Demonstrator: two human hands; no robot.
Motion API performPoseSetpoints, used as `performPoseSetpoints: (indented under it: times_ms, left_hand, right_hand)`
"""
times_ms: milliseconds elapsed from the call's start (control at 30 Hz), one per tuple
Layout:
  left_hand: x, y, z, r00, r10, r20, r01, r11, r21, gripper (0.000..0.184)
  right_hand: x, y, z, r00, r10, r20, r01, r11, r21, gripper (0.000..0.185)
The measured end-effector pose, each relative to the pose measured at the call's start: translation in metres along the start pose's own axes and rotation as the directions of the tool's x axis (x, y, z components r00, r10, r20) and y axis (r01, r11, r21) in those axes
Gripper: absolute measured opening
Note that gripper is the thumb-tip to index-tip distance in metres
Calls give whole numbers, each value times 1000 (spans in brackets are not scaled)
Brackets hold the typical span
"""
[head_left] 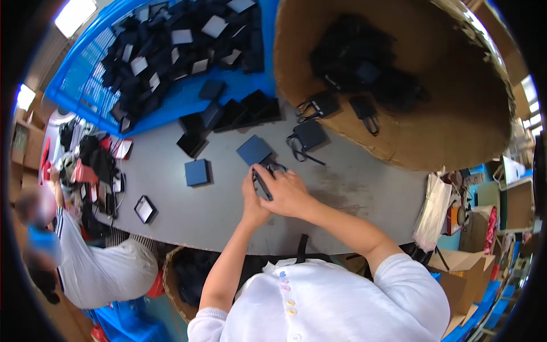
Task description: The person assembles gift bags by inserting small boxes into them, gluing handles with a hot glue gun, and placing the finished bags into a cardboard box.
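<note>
Both my hands meet over the grey table, pinching a small dark bag (pixel 262 183) that is seen nearly edge-on. My left hand (pixel 254 200) closes on it from the left, my right hand (pixel 288 192) from the right. Fingers cover much of the bag, and a dark cord shows beside my right fingertips. Just beyond them lies a closed navy box (pixel 254 150). Another navy box (pixel 197 172) sits to the left. Farther left is an open dark box piece (pixel 145 209) with a pale inside. Past my right hand lies a dark bag with cord handles (pixel 310 135).
A blue crate (pixel 85 105) heaped with dark boxes stands at the back left. Several open box parts (pixel 231 114) line its front. A large cardboard carton (pixel 456 137) at the back right holds dark bags. Clear plastic sleeves (pixel 432 211) hang at the right edge. Another person (pixel 97 268) sits at left.
</note>
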State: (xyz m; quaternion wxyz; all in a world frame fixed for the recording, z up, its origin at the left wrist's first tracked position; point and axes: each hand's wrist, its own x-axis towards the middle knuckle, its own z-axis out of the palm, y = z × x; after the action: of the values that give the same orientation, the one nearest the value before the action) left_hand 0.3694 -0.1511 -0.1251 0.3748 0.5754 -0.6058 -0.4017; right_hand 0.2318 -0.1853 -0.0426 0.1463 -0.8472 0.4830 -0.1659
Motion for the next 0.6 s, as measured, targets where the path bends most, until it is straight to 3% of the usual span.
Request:
performPoseSetpoints:
  times_ms: [33, 67, 100, 167, 200, 267, 300, 367, 400, 467, 533, 600]
  left_hand:
    - [7, 4, 0, 998, -61, -2, 59, 961, -272, 108]
    - [11, 7, -5, 983, -127, 134, 182, 792, -582, 107]
    - [6, 14, -7, 986, -109, 127, 164, 771, -615, 107]
    - [-2, 18, -4, 993, -58, 101, 108, 786, -609, 112]
    - [-4, 21, -3, 991, -39, 126, 106, 804, -585, 112]
    - [-8, 29, -1, 989, -39, 144, 123, 756, -643, 112]
    - [-11, 26, 0, 989, -39, 143, 124, 754, -646, 112]
    - [-16, 18, 7, 991, -58, 125, 123, 772, -624, 111]
    - [-17, 21, 6, 992, -32, 122, 101, 781, -616, 107]
    - [-19, 18, 5, 985, -20, 171, 127, 751, -647, 104]
    - [-18, 23, 3, 982, 23, 186, 111, 727, -678, 102]
    - [-21, 18, -1, 971, -3, 239, 161, 747, -645, 105]
  right_hand:
    - [-3, -5, -14, 992, -23, -121, 49, 975, 218, 61]
    - [-5, -6, -21, 971, -12, -240, 115, 901, 419, 50]
    - [-8, -3, -21, 973, -28, -230, 126, 895, 428, 50]
    - [-12, 5, -19, 888, 365, -279, -93, 737, 669, 40]
    - [-10, 8, -17, 855, 386, -346, -103, 780, 617, 30]
    - [1, 15, -8, 841, 241, -484, -20, 908, 419, 34]
    - [3, 16, -1, 842, 240, -482, -21, 909, 417, 34]
    - [5, 20, 14, 908, 372, -192, -237, 835, 497, 37]
    - [8, 31, 17, 903, 402, 152, -398, 649, 648, 43]
    - [11, 35, 20, 816, 479, 324, -529, 393, 752, 52]
    - [13, 40, 18, 807, 419, 416, -579, 424, 696, 49]
    - [13, 44, 19, 785, 412, 463, -607, 361, 708, 41]
